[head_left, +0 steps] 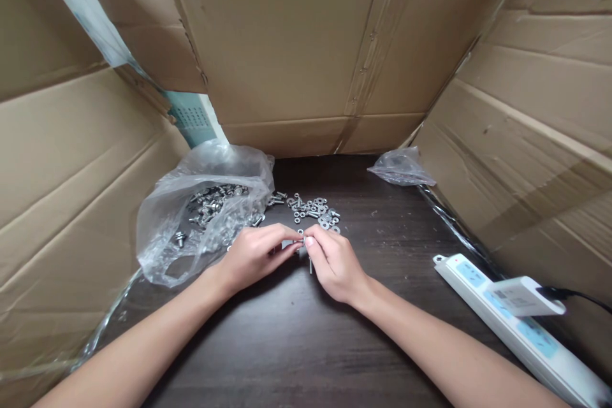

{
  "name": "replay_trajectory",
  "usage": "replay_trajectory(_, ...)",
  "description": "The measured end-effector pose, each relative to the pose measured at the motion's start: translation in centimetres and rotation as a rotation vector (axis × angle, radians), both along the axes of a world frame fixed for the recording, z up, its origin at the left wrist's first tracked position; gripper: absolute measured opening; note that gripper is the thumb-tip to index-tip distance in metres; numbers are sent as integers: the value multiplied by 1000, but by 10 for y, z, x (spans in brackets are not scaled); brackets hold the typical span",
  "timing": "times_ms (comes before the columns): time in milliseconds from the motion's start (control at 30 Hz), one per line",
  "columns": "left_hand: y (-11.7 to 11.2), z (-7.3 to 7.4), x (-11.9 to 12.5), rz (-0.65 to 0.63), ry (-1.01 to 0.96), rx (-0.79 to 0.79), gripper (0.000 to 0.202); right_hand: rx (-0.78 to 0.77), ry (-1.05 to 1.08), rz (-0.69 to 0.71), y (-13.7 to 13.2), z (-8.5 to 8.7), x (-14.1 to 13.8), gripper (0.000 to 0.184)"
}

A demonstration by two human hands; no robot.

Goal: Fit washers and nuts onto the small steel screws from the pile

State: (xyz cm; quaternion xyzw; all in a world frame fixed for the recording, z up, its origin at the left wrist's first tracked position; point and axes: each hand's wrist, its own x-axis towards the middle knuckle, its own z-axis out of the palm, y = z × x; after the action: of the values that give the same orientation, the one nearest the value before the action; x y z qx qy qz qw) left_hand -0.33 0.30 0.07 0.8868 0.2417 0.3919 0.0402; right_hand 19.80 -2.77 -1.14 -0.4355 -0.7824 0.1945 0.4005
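Note:
My left hand (258, 252) is closed in a pinch, thumb and forefinger on a small metal bolt (299, 241). My right hand (337, 262) meets it from the other side, its thumb and forefinger pressed together at the bolt's end. Fingertips hide much of the bolt, and any nut or washer on it cannot be made out. A thin screw (310, 266) shows just below the right fingertips. Right beyond the hands lies a loose pile of nuts, washers and screws (313, 209), with a single nut (300, 231) close to the fingers.
A clear plastic bag (162, 229) full of bolts lies open at the left. Another plastic bag (401, 167) rests at the back right. A white power strip (507, 325) with a plugged-in adapter (521, 296) runs along the right. Cardboard walls (296, 38) surround the dark table (287, 344).

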Motion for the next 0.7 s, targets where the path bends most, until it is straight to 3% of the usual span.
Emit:
replay_trajectory(233,0,-1,-1,14,-8,-16,10,-40,32,2,-1,1,0,7)
replay_trajectory(567,-1,0,1,2,0,4,10,26,-34,2,1,-1,1,25)
replay_trajectory(700,0,-1,0,12,-4,0,9,-13,2,2,0,1,1,19)
